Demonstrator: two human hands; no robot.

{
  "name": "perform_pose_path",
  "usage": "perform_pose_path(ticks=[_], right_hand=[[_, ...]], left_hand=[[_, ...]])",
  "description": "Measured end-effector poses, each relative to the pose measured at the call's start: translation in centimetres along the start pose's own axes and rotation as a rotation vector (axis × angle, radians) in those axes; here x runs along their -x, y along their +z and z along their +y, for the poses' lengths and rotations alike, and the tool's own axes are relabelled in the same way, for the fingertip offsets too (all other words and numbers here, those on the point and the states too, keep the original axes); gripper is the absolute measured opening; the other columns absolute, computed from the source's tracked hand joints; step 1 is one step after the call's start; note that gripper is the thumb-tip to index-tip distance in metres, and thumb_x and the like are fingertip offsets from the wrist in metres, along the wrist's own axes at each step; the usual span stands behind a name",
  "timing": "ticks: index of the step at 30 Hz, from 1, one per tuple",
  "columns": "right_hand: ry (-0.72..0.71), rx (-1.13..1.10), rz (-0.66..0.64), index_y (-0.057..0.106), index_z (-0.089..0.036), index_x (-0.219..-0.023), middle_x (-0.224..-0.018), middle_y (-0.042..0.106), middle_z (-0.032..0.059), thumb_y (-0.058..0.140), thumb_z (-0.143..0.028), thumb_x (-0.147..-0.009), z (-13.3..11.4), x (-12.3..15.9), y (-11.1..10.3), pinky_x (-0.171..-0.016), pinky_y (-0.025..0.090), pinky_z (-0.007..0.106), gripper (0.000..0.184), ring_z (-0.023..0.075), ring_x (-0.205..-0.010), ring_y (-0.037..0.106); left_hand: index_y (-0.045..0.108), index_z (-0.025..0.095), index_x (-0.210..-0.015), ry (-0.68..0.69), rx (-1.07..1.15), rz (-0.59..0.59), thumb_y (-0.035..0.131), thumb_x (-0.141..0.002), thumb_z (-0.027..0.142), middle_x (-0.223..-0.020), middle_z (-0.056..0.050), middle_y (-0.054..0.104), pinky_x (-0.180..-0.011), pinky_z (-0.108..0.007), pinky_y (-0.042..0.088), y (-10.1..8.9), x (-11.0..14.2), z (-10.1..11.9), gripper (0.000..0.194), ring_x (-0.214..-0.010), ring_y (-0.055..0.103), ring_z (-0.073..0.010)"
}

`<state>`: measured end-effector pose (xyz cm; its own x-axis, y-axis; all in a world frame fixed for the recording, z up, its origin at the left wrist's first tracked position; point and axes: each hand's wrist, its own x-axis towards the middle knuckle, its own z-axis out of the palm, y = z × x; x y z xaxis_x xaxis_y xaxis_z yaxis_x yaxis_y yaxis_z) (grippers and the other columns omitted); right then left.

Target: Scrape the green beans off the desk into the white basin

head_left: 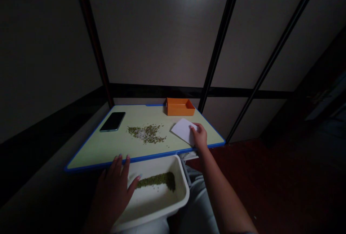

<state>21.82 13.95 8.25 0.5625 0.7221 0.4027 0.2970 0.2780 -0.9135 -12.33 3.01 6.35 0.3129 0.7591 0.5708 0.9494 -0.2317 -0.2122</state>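
Observation:
My right hand (200,136) grips a white card (184,130) by its right edge, thumb on top, just above the table. To the left of the card, a loose patch of small green and brown bits (148,134), perhaps seeds or dried herbs, lies spread out, with some whitish grains among them. My left hand (116,180) has its fingers spread over the left side of a white plastic tub (182,198), near the table's front edge. Inside the tub, a band of similar green bits (159,180) lies along the far side and right corner.
The pale green table (89,151) has a blue rim. A dark phone (112,121) lies at its left, and an orange open box (180,108) stands at the back right. Panelled walls (156,39) close off the far side. My legs (198,198) are below the tub.

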Motion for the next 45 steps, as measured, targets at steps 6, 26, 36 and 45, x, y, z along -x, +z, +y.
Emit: perform_pose_path(ticks=[6, 26, 36, 45], right_hand=[[0.031, -0.049, -0.034, 0.068, -0.015, -0.09, -0.085, 0.071, 0.0078, 0.066, -0.047, -0.066, 0.2, -0.1, 0.2, -0.065, 0.046, 0.03, 0.04, 0.0204, -0.075, 0.059], [0.033, 0.118, -0.012, 0.067, -0.017, -0.086, -0.081, 0.07, 0.0079, 0.063, -0.04, -0.067, -0.3, 0.0, 0.9, -0.067, 0.045, 0.031, 0.03, 0.0217, -0.073, 0.06], [-0.011, 0.177, 0.305, 0.055, -0.017, -0.1, -0.097, 0.064, 0.013, 0.047, -0.048, -0.082, -0.8, 0.8, -0.1, -0.079, 0.042, 0.033, 0.036, 0.0244, -0.09, 0.057], [-0.282, 0.237, -0.015, 0.064, -0.022, -0.088, -0.084, 0.07, 0.0088, 0.051, -0.047, -0.084, -1.8, 4.5, -1.2, -0.074, 0.046, 0.033, 0.028, 0.0224, -0.077, 0.063]], left_hand=[[0.061, 0.003, -0.125, -0.036, 0.033, -0.038, 0.031, -0.088, 0.043, -0.137, -0.024, 0.052, -0.092, -0.051, 0.046, -0.1, 0.1, 0.1, 0.062, -0.129, 0.048, -0.0361], [0.063, 0.001, -0.123, 0.002, 0.026, 0.038, 0.027, -0.09, 0.04, -0.131, -0.027, 0.056, -0.087, -0.05, 0.049, -0.1, -0.1, 0.0, 0.062, -0.122, 0.053, -0.0382], [0.061, 0.003, -0.126, -0.045, 0.034, -0.075, 0.027, -0.089, 0.042, -0.135, -0.023, 0.054, -0.092, -0.049, 0.046, -0.3, -0.1, 0.1, 0.064, -0.128, 0.049, -0.0359], [0.063, 0.004, -0.124, -0.02, 0.062, -0.003, 0.03, -0.088, 0.042, -0.133, -0.023, 0.056, -0.091, -0.049, 0.047, 0.2, 0.0, -0.1, 0.062, -0.126, 0.051, -0.0366]])
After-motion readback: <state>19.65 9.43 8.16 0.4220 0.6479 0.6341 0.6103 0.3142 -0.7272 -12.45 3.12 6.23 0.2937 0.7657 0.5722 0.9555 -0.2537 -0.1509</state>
